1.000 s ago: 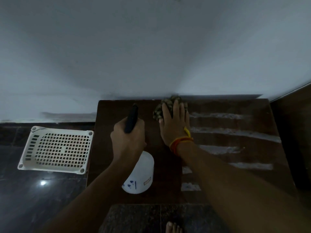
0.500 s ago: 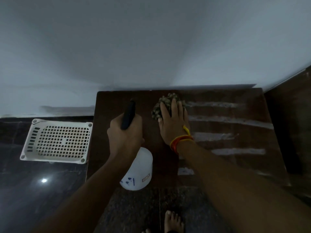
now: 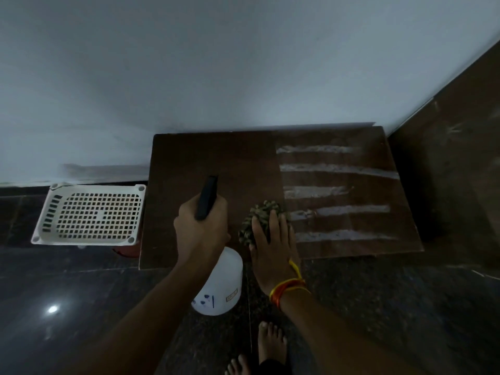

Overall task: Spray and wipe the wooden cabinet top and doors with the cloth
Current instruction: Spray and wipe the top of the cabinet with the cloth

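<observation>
One spray bottle (image 3: 219,282); one cloth (image 3: 261,217); one white basket (image 3: 89,215). Five pale streaks (image 3: 335,169) on one cabinet top (image 3: 205,155); two bare feet (image 3: 270,345).

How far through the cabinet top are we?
Left half of the cabinet top looks streak-free and dark. In hand: the right hand presses the cloth near the front edge, and the left hand holds the spray bottle. Left: five white streaks on the right half. The doors are out of view.

Cabinet top (image 3: 194,158): rear and left portions bare and passable. Right half carries pale streaks (image 3: 335,169) only, nothing standing on it. Wall (image 3: 243,77) closes the rear edge; dark panel (image 3: 460,158) closes the right. White basket (image 3: 89,215) stands just beside the left edge. Front centre occupied by both hands (image 3: 201,228), spray bottle (image 3: 219,282) and cloth (image 3: 259,217).
</observation>
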`<state>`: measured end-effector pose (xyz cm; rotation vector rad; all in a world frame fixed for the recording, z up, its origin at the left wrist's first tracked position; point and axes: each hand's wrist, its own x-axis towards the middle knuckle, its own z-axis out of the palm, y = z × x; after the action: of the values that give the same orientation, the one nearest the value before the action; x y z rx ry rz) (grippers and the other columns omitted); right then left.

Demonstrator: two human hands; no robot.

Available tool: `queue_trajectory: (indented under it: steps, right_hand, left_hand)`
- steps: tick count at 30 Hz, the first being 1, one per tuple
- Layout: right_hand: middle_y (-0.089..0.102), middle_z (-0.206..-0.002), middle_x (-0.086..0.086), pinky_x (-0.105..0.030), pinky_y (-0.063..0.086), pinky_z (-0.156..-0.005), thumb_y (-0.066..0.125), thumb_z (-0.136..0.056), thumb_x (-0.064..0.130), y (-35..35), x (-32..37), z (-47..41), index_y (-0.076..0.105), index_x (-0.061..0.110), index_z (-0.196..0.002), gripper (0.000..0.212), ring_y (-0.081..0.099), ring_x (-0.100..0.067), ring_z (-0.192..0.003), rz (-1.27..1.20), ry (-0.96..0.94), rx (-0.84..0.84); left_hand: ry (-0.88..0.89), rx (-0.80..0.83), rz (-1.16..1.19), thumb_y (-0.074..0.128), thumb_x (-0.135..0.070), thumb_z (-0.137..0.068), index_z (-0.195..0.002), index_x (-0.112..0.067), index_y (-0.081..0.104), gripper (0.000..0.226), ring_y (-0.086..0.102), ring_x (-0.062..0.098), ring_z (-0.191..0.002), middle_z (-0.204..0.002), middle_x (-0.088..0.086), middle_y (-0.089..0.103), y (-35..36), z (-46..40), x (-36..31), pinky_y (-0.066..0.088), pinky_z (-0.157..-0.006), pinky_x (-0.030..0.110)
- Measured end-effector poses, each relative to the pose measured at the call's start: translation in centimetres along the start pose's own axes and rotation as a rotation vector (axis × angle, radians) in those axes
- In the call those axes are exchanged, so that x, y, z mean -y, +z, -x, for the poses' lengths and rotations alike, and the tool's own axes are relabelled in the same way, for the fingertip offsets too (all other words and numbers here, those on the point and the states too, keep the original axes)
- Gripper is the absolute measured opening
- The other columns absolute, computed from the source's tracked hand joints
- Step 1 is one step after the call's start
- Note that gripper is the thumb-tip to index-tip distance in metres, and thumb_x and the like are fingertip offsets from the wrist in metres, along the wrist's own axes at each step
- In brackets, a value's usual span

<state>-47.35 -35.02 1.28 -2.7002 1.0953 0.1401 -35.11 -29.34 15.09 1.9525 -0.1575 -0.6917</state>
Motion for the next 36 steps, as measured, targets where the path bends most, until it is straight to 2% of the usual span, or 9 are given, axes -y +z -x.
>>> queue_trajectory:
  steps: [4,11,15,19,22,24,27,31,36]
  right_hand:
    - [0.042,-0.144,-0.018,-0.051,0.026,-0.106,0.07,-0.077,0.04,0.2,0.2,2.7,0.039,0.024,-0.139,0.071,0.041,-0.041,-0.131,0.015,0.025,-0.027]
    - [0.037,-0.147,-0.019,-0.055,0.026,-0.109,0.071,-0.078,0.034,0.4,0.5,3.7,0.036,0.023,-0.14,0.072,0.035,-0.043,-0.134,-0.066,0.025,-0.04]
    - [0.014,-0.157,-0.016,-0.052,0.001,-0.114,0.059,-0.088,0.018,-0.1,-0.1,4.3,0.028,0.025,-0.146,0.066,0.008,-0.043,-0.143,-0.143,-0.07,0.05]
    - [0.057,-0.13,-0.015,-0.053,0.051,-0.088,0.088,-0.055,0.029,-0.6,-1.9,3.9,0.062,0.024,-0.117,0.068,0.055,-0.041,-0.118,-0.141,-0.126,0.053]
    - [0.046,-0.139,-0.023,-0.059,0.042,-0.098,0.073,-0.073,0.007,-2.4,-3.3,3.5,0.056,0.014,-0.128,0.058,0.043,-0.046,-0.126,-0.301,-0.187,0.028]
    - [0.047,-0.138,-0.025,-0.06,0.044,-0.095,0.072,-0.071,0.0,-3.0,-4.5,3.2,0.054,0.016,-0.129,0.064,0.045,-0.048,-0.124,-0.334,-0.154,-0.049]
    - [0.046,-0.137,-0.025,-0.058,0.047,-0.093,0.073,-0.071,0.0,-3.9,-6.8,2.3,0.046,0.022,-0.132,0.07,0.044,-0.047,-0.125,-0.363,-0.097,-0.114]
    - [0.041,-0.141,-0.024,-0.058,0.041,-0.101,0.064,-0.079,0.0,-5.8,-9.9,0.8,0.051,0.015,-0.133,0.057,0.04,-0.045,-0.128,-0.326,0.027,-0.216]
    - [0.04,-0.141,-0.025,-0.055,0.037,-0.105,0.058,-0.084,0.001,-8.0,-13.7,-0.5,0.05,0.01,-0.133,0.051,0.038,-0.044,-0.128,-0.346,0.153,-0.348]
  left_hand:
    - [0.028,0.003,-0.019,0.057,-0.02,-0.094,-0.085,-0.004,0.063,0.018,0.057,0.019,-0.055,-0.07,0.011,0.06,-0.6,1.8,0.4,0.048,-0.047,0.027]
    - [0.053,0.015,-0.028,0.057,-0.018,-0.094,-0.085,-0.003,0.063,0.019,0.057,0.022,-0.057,-0.073,0.016,0.062,-0.3,3.6,1.3,0.044,-0.04,0.017]
    - [0.048,0.026,-0.03,0.056,-0.019,-0.095,-0.08,-0.017,0.058,0.016,0.059,0.027,-0.064,-0.081,0.016,0.063,0.9,4.2,1.8,0.049,-0.052,0.029]
    - [0.029,0.019,-0.026,0.056,-0.018,-0.094,-0.084,-0.007,0.061,0.015,0.056,0.03,-0.066,-0.084,0.027,0.064,2.3,5.2,1.4,0.048,-0.061,0.039]
    - [0.028,0.002,-0.018,0.056,-0.017,-0.093,-0.082,-0.007,0.062,0.016,0.056,0.03,-0.064,-0.08,0.025,0.063,3.2,5.5,1.0,0.048,-0.059,0.039]
    - [0.023,0.006,-0.001,0.056,-0.017,-0.094,-0.083,-0.006,0.062,0.016,0.056,0.03,-0.064,-0.077,0.021,0.061,3.9,5.5,0.6,0.049,-0.058,0.038]
    - [0.019,0.011,-0.001,0.056,-0.016,-0.094,-0.088,0.0,0.061,0.017,0.055,0.029,-0.063,-0.073,0.018,0.057,5.1,5.8,0.3,0.05,-0.056,0.036]
    - [0.014,0.03,-0.033,0.054,-0.014,-0.093,-0.077,-0.005,0.056,0.019,0.05,0.029,-0.062,-0.072,0.028,0.053,7.2,6.9,0.3,0.044,-0.058,0.039]
    - [0.014,0.089,-0.074,0.055,-0.014,-0.092,-0.067,-0.009,0.051,0.026,0.04,0.025,-0.057,-0.06,0.013,0.046,9.3,8.8,1.3,0.036,-0.053,0.037]
